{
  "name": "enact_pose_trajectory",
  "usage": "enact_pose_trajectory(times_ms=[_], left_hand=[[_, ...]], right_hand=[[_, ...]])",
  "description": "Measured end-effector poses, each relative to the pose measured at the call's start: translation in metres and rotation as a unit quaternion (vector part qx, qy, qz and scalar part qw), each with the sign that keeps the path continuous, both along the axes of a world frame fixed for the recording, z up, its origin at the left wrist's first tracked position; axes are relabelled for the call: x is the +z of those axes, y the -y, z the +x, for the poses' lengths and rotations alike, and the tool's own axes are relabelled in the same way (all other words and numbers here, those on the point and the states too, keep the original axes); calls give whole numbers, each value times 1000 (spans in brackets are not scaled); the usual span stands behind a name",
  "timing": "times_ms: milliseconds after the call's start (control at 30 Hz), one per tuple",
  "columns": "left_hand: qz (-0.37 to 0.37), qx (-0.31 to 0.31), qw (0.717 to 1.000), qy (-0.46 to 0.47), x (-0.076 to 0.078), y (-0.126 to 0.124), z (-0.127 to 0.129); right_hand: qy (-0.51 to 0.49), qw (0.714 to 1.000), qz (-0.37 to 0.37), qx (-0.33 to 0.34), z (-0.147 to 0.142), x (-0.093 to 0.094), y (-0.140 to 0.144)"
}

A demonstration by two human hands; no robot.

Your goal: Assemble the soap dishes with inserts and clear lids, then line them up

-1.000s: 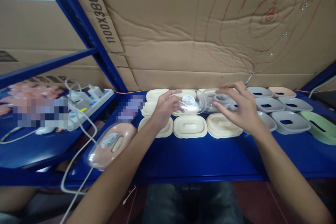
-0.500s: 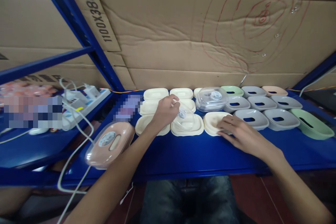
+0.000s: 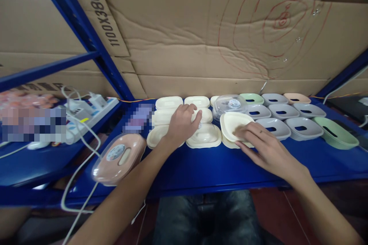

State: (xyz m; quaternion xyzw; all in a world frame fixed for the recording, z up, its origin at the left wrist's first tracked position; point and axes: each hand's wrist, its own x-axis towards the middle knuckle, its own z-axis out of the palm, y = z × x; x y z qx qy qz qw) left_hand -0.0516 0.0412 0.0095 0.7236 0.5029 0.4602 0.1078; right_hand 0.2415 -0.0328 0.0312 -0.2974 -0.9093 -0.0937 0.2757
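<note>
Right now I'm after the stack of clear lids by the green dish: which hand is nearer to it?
Right. The right hand lifts a cream dish just in front of the clear lids; the left hand rests on another cream dish, further left.

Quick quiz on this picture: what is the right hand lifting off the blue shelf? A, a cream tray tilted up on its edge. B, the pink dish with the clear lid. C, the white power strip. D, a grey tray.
A: the right hand grips a cream tray whose far side is tipped up off the shelf.
</note>
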Motion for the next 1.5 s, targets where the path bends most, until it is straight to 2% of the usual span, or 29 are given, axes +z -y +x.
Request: enact_pose_trajectory(times_ms=[133,200,233,333,400,467,533,667,800,933,1033,1133,1333,1500], left_hand=[[18,-102,993,52,18,17,6],[-19,-156,984,84,22,23,9],[-64,-194,973,107,22,24,11],[-221,-298,907,200,19,25,18],[-282,-320,868,256,15,23,21],[-300,-311,851,299,13,19,23],[-298,-286,848,333,11,15,22],[-269,-234,854,378,9,8,16],[-242,-224,859,392,10,5,12],[-239,-225,859,393,11,6,12],[-239,-226,858,393,11,6,12],[-239,-225,858,395,10,5,12],[-236,-205,861,401,10,4,10],[-241,-188,862,403,11,4,9]], right_hand=[[4,999,39,10,-15,3,2],[9,999,50,16,-21,1,2],[11,998,52,19,-24,0,2],[20,998,51,22,-31,-4,1],[29,998,52,21,-32,-5,1],[29,998,59,18,-27,-5,2],[11,998,67,3,-13,-4,4],[-15,994,85,-74,41,-6,3],[25,987,63,-149,102,-23,-5],[92,977,34,-189,137,-45,-11],[107,977,11,-185,146,-55,-11],[97,978,-3,-183,147,-58,-11],[68,984,-3,-167,140,-51,-10],[37,981,17,-191,134,-43,-7]])
